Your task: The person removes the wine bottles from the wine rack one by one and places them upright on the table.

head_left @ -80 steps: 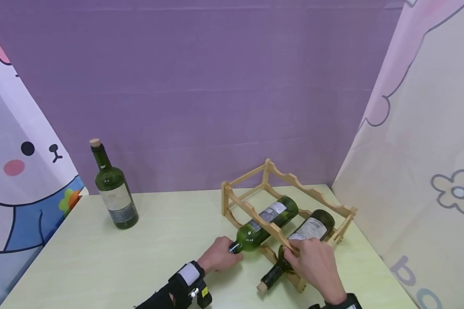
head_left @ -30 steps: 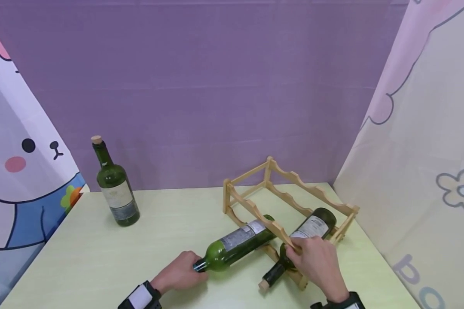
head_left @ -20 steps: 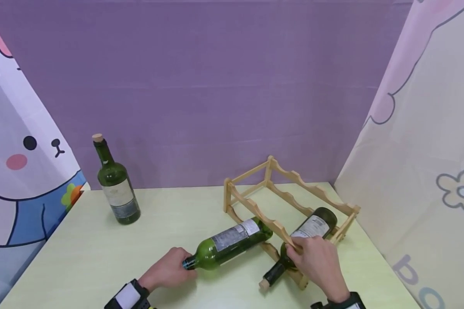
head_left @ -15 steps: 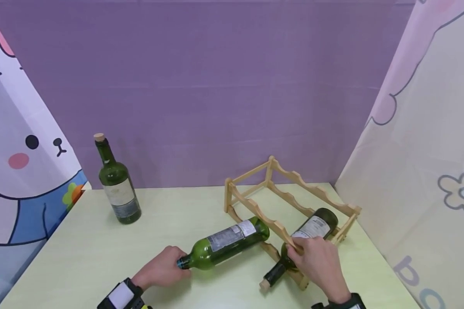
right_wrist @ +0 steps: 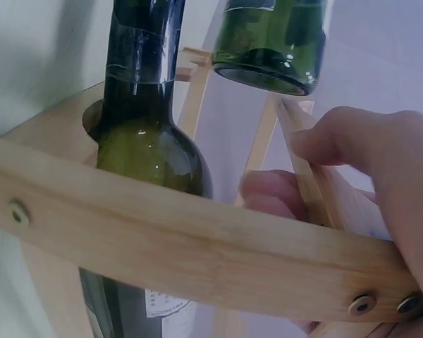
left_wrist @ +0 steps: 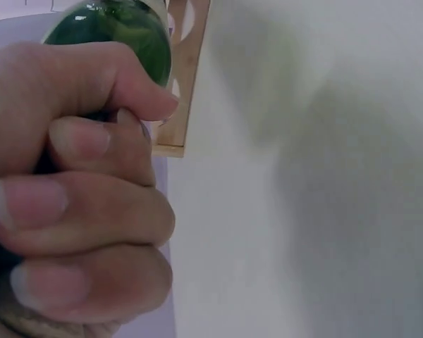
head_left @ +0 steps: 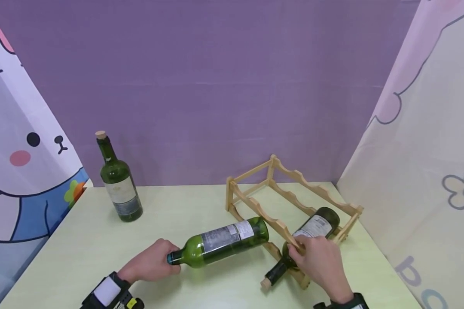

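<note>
My left hand (head_left: 152, 262) grips a green glass wine bottle (head_left: 224, 240) by its dark neck. The bottle lies nearly level over the table, its base just beside the front rail of a wooden wine rack (head_left: 230, 195). Curled fingers (left_wrist: 92, 211) cover the neck in the left wrist view. My right hand (head_left: 321, 262) holds the rack's upper front rail near its right end, thumb on one side and fingers on the other in the right wrist view. A second, corked wine bottle (head_left: 313, 226) lies in the rack under that hand, neck toward me.
A third corked wine bottle (head_left: 120, 189) stands upright at the back left of the pale table (head_left: 170, 214). Behind the table hangs a purple cloth (head_left: 197, 86), with printed cloths on both sides. The rack stands near the right edge.
My left hand has drawn the green wine bottle out of the rack, toward the left. The right hand has kept its hold on the rail, and the rack has hardly moved.
</note>
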Demonstrator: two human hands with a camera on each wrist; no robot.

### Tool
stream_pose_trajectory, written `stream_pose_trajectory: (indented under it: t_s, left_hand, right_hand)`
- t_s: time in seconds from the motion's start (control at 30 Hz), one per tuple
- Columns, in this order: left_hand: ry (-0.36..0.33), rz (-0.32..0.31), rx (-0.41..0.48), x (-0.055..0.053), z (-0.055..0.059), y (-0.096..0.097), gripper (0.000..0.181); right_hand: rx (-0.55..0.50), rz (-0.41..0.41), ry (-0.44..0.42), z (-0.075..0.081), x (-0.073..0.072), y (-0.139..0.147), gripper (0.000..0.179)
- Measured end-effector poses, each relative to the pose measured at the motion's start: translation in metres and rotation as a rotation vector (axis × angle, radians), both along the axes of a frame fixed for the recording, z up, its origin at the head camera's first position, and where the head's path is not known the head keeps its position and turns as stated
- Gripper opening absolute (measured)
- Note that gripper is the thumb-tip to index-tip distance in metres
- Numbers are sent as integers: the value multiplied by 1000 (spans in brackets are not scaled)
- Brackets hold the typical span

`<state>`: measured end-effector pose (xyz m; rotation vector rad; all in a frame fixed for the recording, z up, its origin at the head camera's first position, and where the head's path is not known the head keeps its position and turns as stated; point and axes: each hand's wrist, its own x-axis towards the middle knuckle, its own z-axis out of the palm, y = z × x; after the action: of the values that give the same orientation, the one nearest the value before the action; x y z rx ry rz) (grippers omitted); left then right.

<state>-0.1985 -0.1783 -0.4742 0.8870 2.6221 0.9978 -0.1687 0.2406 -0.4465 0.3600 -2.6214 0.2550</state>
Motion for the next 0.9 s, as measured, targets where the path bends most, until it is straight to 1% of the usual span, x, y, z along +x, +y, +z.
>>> stream_pose_trajectory:
  t_s: [0.13,0.23,0.37,0.47,0.6,0.7,0.9]
  left_hand:
    - [0,-24,-3,-3,8,-1,35]
    - [-6,-38,-12,-4,13,-2,36]
    - [-15,-53,-21,-4,21,-3,37]
    - [-9,-58,-25,-4,28,-4,38]
    - [19,-64,-39,-4,36,-5,38]
    - [24,-67,-45,-4,39,-6,38]
    - [28,-74,-42,-7,45,-6,37]
  right_hand:
    - [-78,33,16,1,0,1,21]
    - [-119,58,-5,2,2,2,32]
    - [-127,70,-66,3,3,4,48]
    - [-126,85,-105,5,4,5,57]
    - [-125,120,-126,9,6,6,69]
    - [-123,157,-119,13,6,6,79]
    - [-111,263,-46,25,3,-3,90]
